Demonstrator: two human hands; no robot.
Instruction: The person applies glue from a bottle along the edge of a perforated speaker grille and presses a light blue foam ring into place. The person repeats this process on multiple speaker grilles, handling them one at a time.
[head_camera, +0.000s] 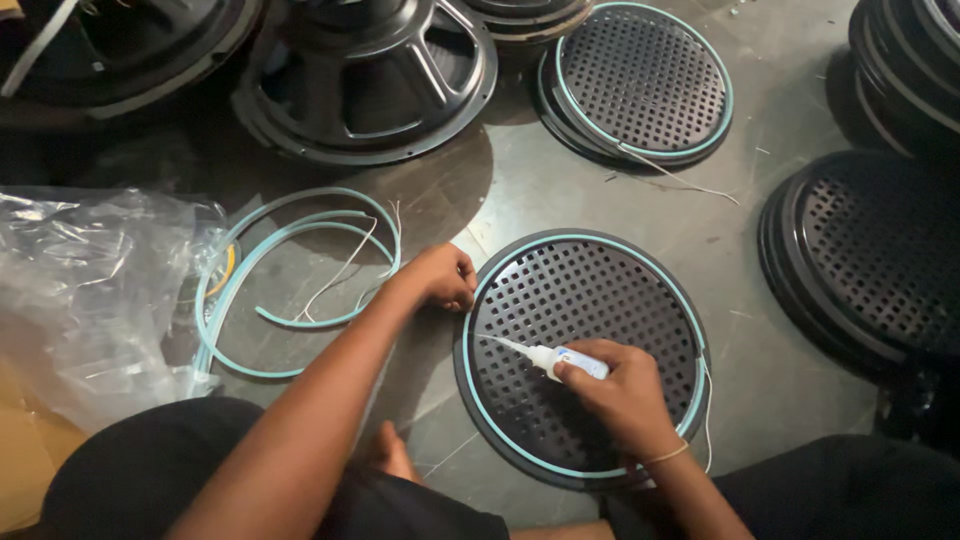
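at the far left a crumpled clear plastic bag (85, 290) lies on the grey floor (520, 190), and just beside it loose lengths of pale teal trim strip (300, 265) curl in open arcs with a thin white thread running through them. behind these, at the top, sit black speaker frames (365, 70).

the left hand (440, 277) is curled narrow, its fingertips pinching the teal strip against the left rim of the round black perforated grille (580, 350), which lies flat on the floor in front of the person's knees. a teal strip already follows most of that grille's rim.

the right hand (625, 390) is closed around a small white glue tube (560, 358), its fine nozzle pointing left and touching the grille near the rim, close to the left hand's pinch.

to do this well, it seems best to keep the nozzle tip right at the seam between strip and rim, squeeze lightly so the bead stays thin, and hold the pinch steady so the strip stays seated.

further right, a finished grille with teal edging (640, 80) rests on a short stack, and a stack of plain black grilles (880, 260) stands at the right edge.
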